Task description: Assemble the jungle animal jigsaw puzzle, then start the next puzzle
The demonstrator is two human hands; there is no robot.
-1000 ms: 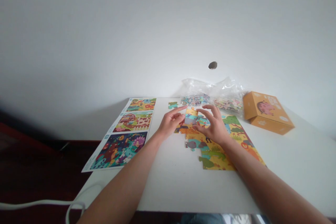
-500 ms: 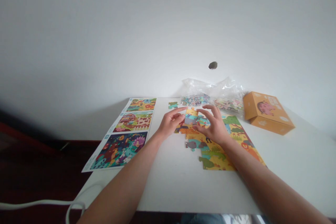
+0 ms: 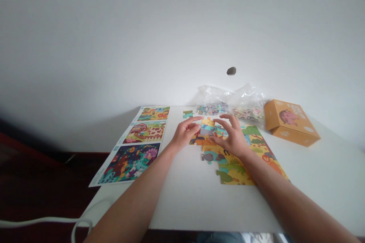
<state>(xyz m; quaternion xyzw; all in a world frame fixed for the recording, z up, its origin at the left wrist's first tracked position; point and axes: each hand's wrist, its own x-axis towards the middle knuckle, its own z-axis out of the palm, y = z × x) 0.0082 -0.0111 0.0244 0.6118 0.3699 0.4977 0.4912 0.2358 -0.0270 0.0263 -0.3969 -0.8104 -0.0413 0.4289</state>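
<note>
A partly joined jigsaw (image 3: 236, 163) with animals on yellow and green ground lies flat on the white table, its left edge stepped. My left hand (image 3: 185, 134) is at its upper left, index finger stretched out beside a yellow and blue piece (image 3: 208, 123), the thumb a little below. On the other side of that piece, my right hand (image 3: 232, 136) hovers over the jigsaw with thumb and fingers spread. Neither hand visibly grips anything. Part of the upper jigsaw is hidden under my right hand. One loose green piece (image 3: 188, 114) lies beyond my left hand.
Clear bags of puzzle pieces (image 3: 212, 107) lie against the wall. An orange box (image 3: 292, 121) stands to their right. A sheet with three printed pictures (image 3: 135, 146) lies along the table's left side. A white cable (image 3: 42, 220) runs at the lower left.
</note>
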